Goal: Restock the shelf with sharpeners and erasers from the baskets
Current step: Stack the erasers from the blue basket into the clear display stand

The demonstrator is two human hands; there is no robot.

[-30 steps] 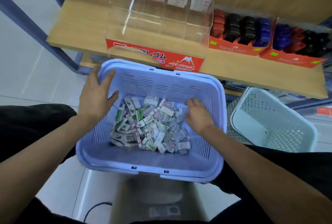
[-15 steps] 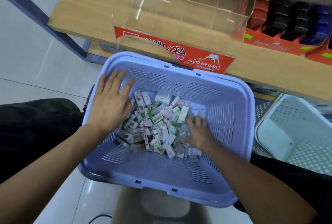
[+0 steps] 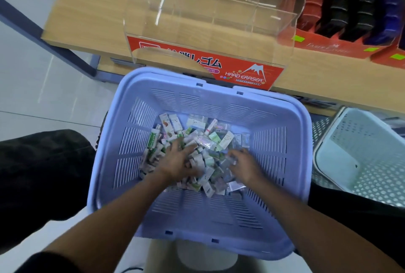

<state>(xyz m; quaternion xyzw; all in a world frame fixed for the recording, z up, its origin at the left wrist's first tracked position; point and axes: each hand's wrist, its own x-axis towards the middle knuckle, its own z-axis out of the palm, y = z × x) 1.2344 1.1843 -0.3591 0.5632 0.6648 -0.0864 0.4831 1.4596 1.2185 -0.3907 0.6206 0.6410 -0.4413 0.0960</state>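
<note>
I see open air above the lilac basket [image 3: 269, 152], but the tall front wall of the clear bin [image 3: 245, 71] bars the way straight ahead, with red cartons [image 3: 324, 44] just beside its right.

A red label [image 3: 219, 68] across the front of the clear bin [image 3: 210, 9] on the shelf [image 3: 92, 20] read "HARD ERASER" in white beneath a drawn white mountain. To its left stood large white Japanese characters, of which "レゴム" could be read; the small line under the brand name was too fine to tell. The red box [image 3: 328, 48] just right of the bin bore faint pale lettering resembling "FABER-CASTELL". In the basket [image 3: 219, 101], one green-and-white pack [image 3: 153, 140] carried "Hard Eraser".
</note>
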